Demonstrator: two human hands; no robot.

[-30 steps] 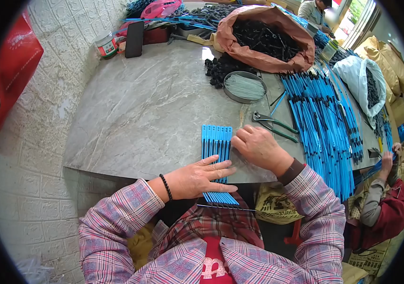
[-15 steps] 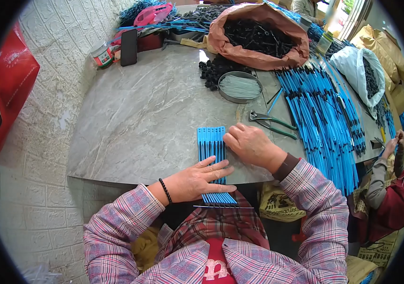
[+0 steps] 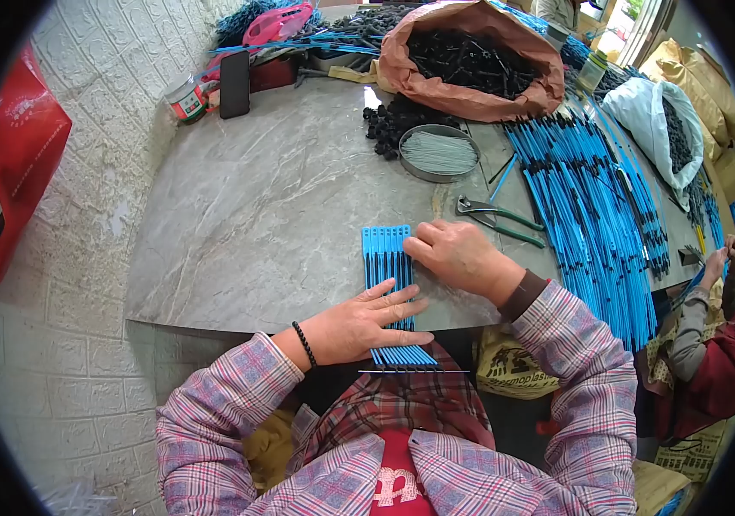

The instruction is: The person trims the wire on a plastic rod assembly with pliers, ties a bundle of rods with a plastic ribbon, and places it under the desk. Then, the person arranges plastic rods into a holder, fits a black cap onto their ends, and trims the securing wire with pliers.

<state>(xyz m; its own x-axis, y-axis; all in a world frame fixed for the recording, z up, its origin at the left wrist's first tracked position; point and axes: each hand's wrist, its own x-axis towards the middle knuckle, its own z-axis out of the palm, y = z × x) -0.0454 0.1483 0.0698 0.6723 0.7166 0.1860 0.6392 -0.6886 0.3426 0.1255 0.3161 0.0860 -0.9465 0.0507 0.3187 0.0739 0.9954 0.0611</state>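
A row of slim blue plastic strips [image 3: 386, 243] lies side by side at the table's front edge, flat heads at the far end and black lengths along the middle. Across them rests my left hand [image 3: 354, 327], palm down with fingers spread, pressing on the strips. Their near ends stick out past the table edge above my lap, where a thin rod [image 3: 415, 371] runs crosswise. My right hand [image 3: 462, 258] is closed, thumb and fingertips together against the right side of the row near the heads. What its fingertips pinch is hidden.
Green-handled pincers [image 3: 501, 222] and a round tin [image 3: 439, 175] of thin pale rods lie beyond my right hand. Many blue strips [image 3: 591, 232] are piled at right. A paper sack [image 3: 539, 103] of black parts stands behind. Another person's hands [image 3: 724, 256] work at far right.
My right hand has shifted very slightly along the edge of the row. My left hand stays spread on the strips. The whole view has moved a little.
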